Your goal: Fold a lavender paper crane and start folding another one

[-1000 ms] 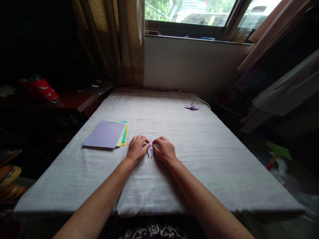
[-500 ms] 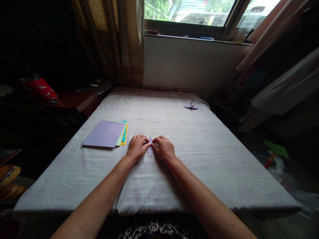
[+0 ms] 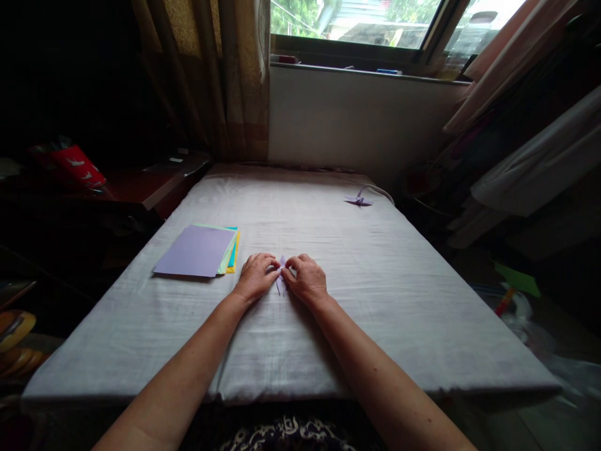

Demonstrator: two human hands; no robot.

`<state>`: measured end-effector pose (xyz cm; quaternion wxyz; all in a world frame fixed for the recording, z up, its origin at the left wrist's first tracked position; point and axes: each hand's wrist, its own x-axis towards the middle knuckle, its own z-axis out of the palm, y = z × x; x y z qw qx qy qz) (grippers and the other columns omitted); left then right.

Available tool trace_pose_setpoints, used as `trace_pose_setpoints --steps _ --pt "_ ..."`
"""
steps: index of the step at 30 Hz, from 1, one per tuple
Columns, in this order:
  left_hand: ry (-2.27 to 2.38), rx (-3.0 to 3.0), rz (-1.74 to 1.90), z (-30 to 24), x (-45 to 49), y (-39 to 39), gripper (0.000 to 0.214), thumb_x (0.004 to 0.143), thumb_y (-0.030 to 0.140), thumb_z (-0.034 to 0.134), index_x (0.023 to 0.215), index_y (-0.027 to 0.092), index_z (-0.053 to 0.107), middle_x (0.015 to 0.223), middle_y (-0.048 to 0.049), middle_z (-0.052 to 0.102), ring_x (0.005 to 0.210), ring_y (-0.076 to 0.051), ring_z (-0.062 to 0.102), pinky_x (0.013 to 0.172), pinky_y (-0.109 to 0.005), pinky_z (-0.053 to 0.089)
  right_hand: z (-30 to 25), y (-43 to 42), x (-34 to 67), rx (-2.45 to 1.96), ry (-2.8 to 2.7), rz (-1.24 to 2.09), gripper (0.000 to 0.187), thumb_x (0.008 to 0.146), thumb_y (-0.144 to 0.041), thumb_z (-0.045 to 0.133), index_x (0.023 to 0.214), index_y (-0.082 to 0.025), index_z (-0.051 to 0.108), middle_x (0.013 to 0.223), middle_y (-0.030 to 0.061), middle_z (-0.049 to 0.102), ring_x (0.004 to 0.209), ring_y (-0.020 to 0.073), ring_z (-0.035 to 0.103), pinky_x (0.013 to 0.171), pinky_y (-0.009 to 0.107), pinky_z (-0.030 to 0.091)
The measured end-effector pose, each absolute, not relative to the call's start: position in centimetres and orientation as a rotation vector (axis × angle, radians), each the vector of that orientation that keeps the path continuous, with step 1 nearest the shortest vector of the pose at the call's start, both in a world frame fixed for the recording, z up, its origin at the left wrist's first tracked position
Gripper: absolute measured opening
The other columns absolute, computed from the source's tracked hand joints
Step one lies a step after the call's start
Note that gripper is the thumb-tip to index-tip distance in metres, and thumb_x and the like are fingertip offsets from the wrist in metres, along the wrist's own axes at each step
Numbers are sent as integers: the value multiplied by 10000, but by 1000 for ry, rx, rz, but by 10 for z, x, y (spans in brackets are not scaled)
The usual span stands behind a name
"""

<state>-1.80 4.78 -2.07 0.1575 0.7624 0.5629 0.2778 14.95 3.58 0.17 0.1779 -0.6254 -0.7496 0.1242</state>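
Between my hands a small piece of folded purple origami paper (image 3: pixel 281 286) lies on the cloth-covered table, its pointed tip facing away and two narrow points facing me. My left hand (image 3: pixel 256 276) pinches its left side between thumb and fingers. From the right, my right hand (image 3: pixel 306 279) pinches the same paper, fingertips close to the left ones. The fingers cover the middle of the fold. A finished purple paper crane (image 3: pixel 359 200) stands at the far right of the table.
A stack of square coloured paper (image 3: pixel 192 252), purple on top, lies left of my hands. White cloth (image 3: pixel 399 326) covers the table. A dark side table with a red container (image 3: pixel 77 166) is at left. Clothes (image 3: pixel 539 150) hang at right; a window is behind.
The view has shifted very slightly. Both hands keep their pinch on the folded paper, with only tiny finger movement at most.
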Motion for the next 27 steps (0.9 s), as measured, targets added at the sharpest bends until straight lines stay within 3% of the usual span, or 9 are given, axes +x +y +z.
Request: trace_pose_setpoints --steps 6,14,18,23,27 --pt "1589 2186 812 -19 -19 47 133 781 219 645 890 259 709 1116 -26 689 1118 -244 584 1019 -414 439 -3 36 157 -1686 -2121 395 143 911 -330 598 964 -281 721 1017 24 658 912 162 616 759 246 437" --pt "1581 2179 894 -19 -21 40 140 769 178 617 890 235 657 1127 -52 682 1121 -246 591 1026 -418 438 -10 34 162 -1548 -2009 410 216 913 -185 524 1061 -205 681 1037 55 679 958 162 627 885 258 454" --pt "1600 2145 940 -21 -22 35 120 788 203 620 905 216 640 1159 -89 665 1141 -268 575 1034 -445 426 -14 33 166 -1464 -1973 446 188 912 -191 520 990 -211 690 1003 41 683 937 150 633 875 252 465" --pt "1543 2114 983 -18 -20 32 152 788 228 656 938 243 670 1139 -56 683 1134 -251 580 1038 -422 419 -17 33 168 -1403 -1939 486 143 835 -267 657 963 -211 691 984 37 676 865 156 634 811 260 485" --pt "1500 2060 1034 -16 -18 32 56 769 237 673 822 236 690 1103 -53 702 1097 -253 601 1019 -421 423 -19 35 166 -1368 -1907 490 41 810 -221 654 836 -211 684 935 32 678 856 163 631 801 270 481"
